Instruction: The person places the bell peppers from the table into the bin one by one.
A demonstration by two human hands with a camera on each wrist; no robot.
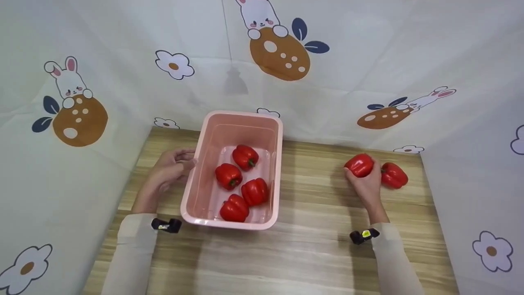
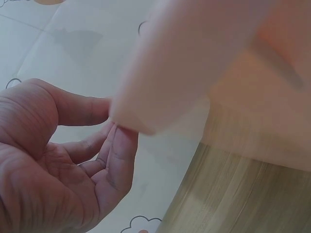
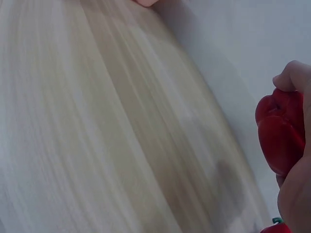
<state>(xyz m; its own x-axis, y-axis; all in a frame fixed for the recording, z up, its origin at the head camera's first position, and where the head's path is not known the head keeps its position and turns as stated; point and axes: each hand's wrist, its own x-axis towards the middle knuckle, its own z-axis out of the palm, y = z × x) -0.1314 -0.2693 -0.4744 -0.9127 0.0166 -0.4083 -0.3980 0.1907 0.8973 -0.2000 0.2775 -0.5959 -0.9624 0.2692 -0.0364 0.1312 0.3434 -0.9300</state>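
Observation:
A pink plastic bin (image 1: 281, 164) stands left of centre on the table, with several red bell peppers (image 1: 254, 191) lying inside it. At its left side, my left hand (image 1: 170, 170) pinches the rim (image 2: 146, 97) between thumb and fingers, as the left wrist view shows up close. My right hand (image 1: 367, 186) grips a red bell pepper (image 1: 360, 164) at the right of the table, thumb on one side and fingers round the other. Another red bell pepper (image 1: 394, 175) lies just right of that hand, its green stem pointing toward it.
The wood-grain table (image 1: 315, 213) is bordered by pale cloth walls (image 1: 348, 53) printed with rabbits and flowers, behind and on both sides. The bin's far end is close to the back wall. A small black wrist camera (image 1: 364, 235) sits on each sleeve.

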